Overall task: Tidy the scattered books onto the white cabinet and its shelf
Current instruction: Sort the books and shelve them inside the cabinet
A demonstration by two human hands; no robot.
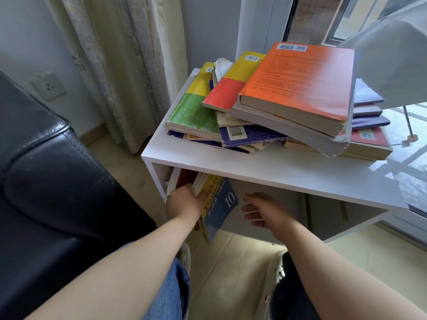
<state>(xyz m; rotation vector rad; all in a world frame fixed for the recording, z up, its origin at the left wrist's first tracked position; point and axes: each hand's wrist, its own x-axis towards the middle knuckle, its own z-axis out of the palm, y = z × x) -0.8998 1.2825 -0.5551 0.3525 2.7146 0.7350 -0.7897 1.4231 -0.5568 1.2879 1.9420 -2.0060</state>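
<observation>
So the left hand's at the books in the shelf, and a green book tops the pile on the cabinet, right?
No: the top book is orange, not green, per the head view. The left hand is at the shelf books.

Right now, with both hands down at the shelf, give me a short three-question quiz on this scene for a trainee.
1. True or false: the orange book is the topmost thing on the white cabinet.
2. The right hand is: A) open and holding nothing, B) gripping a pen, C) flat on the cabinet top.
3. Fill in: the blue book leaning out of the shelf opening beside the left hand shows the number ___.

Key: 1 true; 2 A; 3 10.
</observation>
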